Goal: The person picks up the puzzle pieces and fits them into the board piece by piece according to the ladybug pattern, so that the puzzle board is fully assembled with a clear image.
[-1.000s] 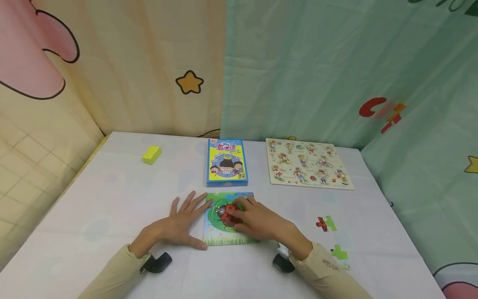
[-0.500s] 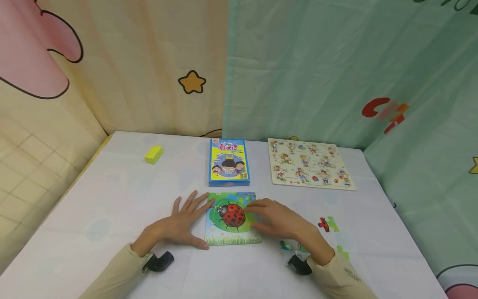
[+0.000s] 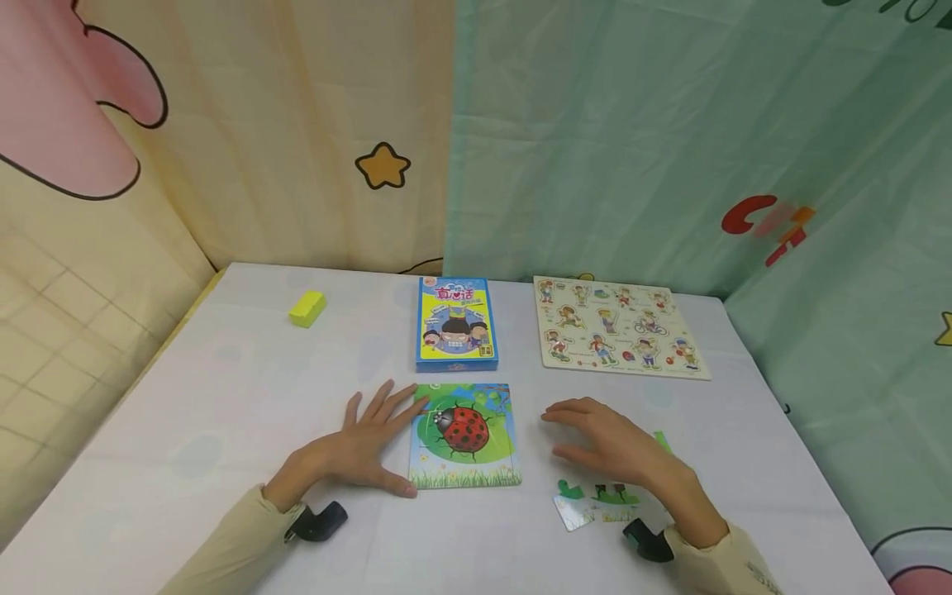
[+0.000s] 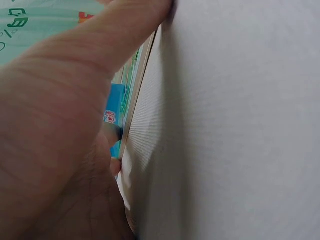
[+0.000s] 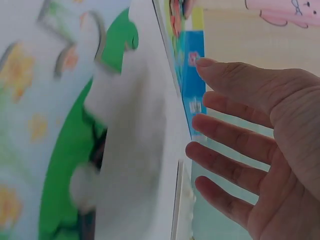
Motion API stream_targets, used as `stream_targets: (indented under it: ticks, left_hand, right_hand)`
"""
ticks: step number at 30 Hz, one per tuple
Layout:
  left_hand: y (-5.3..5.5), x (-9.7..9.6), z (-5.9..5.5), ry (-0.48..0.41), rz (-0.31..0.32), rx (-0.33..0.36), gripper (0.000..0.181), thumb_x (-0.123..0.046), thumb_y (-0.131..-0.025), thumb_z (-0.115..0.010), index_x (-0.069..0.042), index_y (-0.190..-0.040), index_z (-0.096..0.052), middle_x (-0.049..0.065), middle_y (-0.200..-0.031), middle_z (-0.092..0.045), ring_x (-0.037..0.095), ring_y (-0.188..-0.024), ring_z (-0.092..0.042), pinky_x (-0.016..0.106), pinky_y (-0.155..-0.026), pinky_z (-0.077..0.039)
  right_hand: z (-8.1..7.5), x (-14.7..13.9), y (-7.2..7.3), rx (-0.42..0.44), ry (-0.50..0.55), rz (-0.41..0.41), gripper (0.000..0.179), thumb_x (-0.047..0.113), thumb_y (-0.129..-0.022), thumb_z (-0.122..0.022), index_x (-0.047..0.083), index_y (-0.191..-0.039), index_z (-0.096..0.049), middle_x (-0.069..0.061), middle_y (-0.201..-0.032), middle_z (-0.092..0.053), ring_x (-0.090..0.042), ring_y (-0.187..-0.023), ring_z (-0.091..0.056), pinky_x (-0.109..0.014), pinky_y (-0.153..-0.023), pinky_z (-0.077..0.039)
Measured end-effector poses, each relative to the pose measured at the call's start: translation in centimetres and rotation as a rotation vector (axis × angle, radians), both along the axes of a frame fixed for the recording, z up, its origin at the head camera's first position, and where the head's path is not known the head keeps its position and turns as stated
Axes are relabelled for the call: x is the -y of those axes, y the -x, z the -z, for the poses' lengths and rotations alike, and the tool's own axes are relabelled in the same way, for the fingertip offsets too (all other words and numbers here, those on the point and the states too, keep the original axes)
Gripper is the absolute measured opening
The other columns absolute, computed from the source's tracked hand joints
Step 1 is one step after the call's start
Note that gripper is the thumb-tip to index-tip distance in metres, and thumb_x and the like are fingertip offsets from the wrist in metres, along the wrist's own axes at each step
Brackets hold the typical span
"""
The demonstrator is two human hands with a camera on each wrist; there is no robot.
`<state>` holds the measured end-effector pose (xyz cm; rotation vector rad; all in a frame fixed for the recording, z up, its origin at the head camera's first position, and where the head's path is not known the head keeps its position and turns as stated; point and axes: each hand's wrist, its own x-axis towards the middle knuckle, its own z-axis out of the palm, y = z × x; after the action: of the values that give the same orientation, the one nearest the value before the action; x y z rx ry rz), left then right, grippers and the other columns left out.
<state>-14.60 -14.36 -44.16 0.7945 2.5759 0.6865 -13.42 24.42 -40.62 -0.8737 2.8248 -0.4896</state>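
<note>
A square jigsaw board (image 3: 464, 475) with a red ladybug on a green background lies mid-table. Along its left side my left hand (image 3: 357, 454) is spread out, with fingertips at the upper left corner and thumb at the lower left. My right hand (image 3: 621, 446) is to the right of the board, its fingers relaxed and holding nothing. Below it on the tablecloth are loose puzzle pieces, one pale with a green knob (image 3: 574, 511) and one green with grass (image 3: 616, 499). Part of another green piece (image 3: 662, 440) shows behind the right wrist. The right wrist view shows pieces (image 5: 65, 165) close up.
Beyond the board lies a blue and yellow card box (image 3: 455, 326). A wooden board with children's figures (image 3: 617, 326) is at the back right, and a yellow-green block (image 3: 307, 309) at the back left. Curtains (image 3: 580, 149) hang behind the table.
My right hand has come off the ladybug picture and moved right, uncovering it. Pieces near its wrist have come into view while others farther right are now covered. My left hand stays put.
</note>
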Motion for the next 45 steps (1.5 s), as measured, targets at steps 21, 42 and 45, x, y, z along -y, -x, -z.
stream_targets:
  ticks: [21, 42, 45]
  left_hand:
    - [-0.3, 0.0, 0.0, -0.016, 0.021, 0.013, 0.119, -0.060, -0.074, -0.081, -0.012, -0.161, -0.015, 0.013, -0.169, 0.000, 0.045, -0.152, 0.014, 0.076, -0.110, 0.014]
    - [-0.2, -0.1, -0.2, -0.003, 0.002, -0.015, 0.120, -0.061, -0.071, -0.083, -0.013, -0.161, -0.019, 0.013, -0.169, -0.003, 0.046, -0.152, 0.008, 0.077, -0.110, 0.009]
    - [-0.2, -0.1, -0.3, -0.006, 0.005, -0.013, 0.120, -0.061, -0.071, -0.082, -0.013, -0.161, -0.018, 0.013, -0.169, -0.003, 0.046, -0.152, 0.009, 0.077, -0.110, 0.010]
  right_hand:
    - [0.5, -9.1, -1.5, 0.008, 0.033, 0.211, 0.053, 0.031, -0.083, -0.081, 0.011, -0.130, -0.067, -0.014, -0.138, -0.060, -0.041, -0.129, -0.053, -0.063, -0.102, -0.044]
    - [0.6, -13.6, -2.4, 0.017, -0.008, 0.275, 0.052, 0.022, -0.081, -0.082, 0.014, -0.130, -0.066, 0.000, -0.121, -0.069, -0.020, -0.106, -0.063, -0.039, -0.092, -0.053]
    - [0.7, -13.8, -2.3, 0.003, -0.011, 0.272, 0.050, 0.022, -0.081, -0.082, 0.014, -0.128, -0.067, 0.001, -0.118, -0.070, -0.018, -0.104, -0.064, -0.042, -0.091, -0.052]
